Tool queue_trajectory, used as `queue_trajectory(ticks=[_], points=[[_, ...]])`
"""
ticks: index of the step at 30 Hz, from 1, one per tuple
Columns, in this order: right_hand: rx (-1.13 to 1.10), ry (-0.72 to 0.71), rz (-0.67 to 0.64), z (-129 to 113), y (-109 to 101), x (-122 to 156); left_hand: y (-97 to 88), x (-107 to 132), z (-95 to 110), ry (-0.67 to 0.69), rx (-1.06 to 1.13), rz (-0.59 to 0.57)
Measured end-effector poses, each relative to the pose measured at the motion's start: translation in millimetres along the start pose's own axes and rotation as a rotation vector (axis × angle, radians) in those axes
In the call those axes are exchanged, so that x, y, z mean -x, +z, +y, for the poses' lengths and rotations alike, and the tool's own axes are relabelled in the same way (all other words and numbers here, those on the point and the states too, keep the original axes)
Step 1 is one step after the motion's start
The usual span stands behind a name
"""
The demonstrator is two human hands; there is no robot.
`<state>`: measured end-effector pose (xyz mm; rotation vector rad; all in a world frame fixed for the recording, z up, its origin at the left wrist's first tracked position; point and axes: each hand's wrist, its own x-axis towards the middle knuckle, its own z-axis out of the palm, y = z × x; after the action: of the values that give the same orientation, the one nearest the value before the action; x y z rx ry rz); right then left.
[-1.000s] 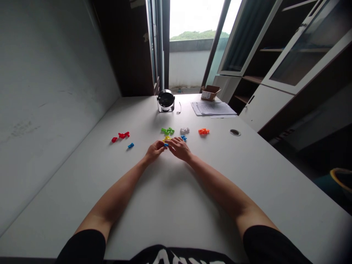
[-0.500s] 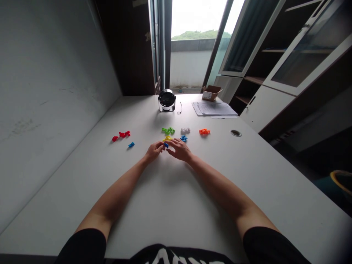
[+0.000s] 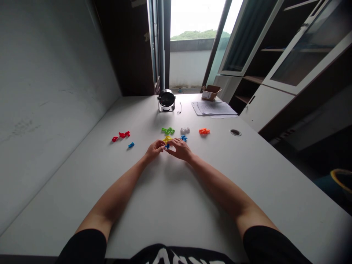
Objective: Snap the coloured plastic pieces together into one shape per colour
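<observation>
Between my two hands is a small blue plastic piece (image 3: 167, 146), partly hidden by the fingers. My left hand (image 3: 155, 149) pinches it from the left side. From the right, my right hand (image 3: 179, 149) grips it with thumb and fingertips. Just behind the fingertips lie yellow plastic pieces (image 3: 167, 139), partly covered. A group of blue pieces (image 3: 184, 138) rests right behind the right hand's knuckles. One separate blue piece (image 3: 131, 145) sits on the white table (image 3: 176, 205) to the left of my left hand.
Farther back are green pieces (image 3: 168, 130), white pieces (image 3: 185, 130) and orange pieces (image 3: 204, 131). Red pieces (image 3: 123, 134) lie at the left. A black round device on a stand (image 3: 166, 100), papers (image 3: 214, 108) and an open cardboard box (image 3: 211, 92) stand at the back. A cable hole (image 3: 235, 132) is at the right.
The blue piece between my hands has turned and shows a different side. My fingers have shifted slightly, leaving more of the yellow pieces visible.
</observation>
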<state>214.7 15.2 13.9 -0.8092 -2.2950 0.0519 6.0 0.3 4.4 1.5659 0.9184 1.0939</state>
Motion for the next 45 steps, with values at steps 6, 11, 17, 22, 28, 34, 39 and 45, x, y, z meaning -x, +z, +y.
queue_trajectory(ticks=[6,11,17,22,28,34,39,45], points=[[0.062,0.003,-0.015,2.7,-1.3,1.0,-0.7,2.2,1.4,0.01,-0.005,-0.022],[0.043,0.007,0.007,-0.9,-5.7,0.6,-1.2,1.0,3.7,-0.012,0.034,0.004],[0.015,-0.033,0.034,-4.4,-5.4,-0.2,-2.9,0.2,0.2,-0.031,0.038,0.022],[0.026,-0.078,0.017,-2.9,-3.0,0.1,-2.2,0.5,0.2,-0.037,0.028,0.025],[0.039,-0.091,0.017,-1.6,-2.4,1.3,-1.8,1.9,3.6,-0.036,0.01,0.026],[0.061,-0.094,-0.004,-3.1,-1.8,0.4,-1.8,2.2,6.5,-0.04,0.002,0.022],[0.072,-0.091,-0.005,-3.5,-0.6,0.2,-1.7,2.1,8.0,-0.041,-0.025,0.013],[0.075,-0.072,0.019,-0.1,1.3,2.0,-2.9,2.4,8.8,-0.047,-0.032,0.013]])
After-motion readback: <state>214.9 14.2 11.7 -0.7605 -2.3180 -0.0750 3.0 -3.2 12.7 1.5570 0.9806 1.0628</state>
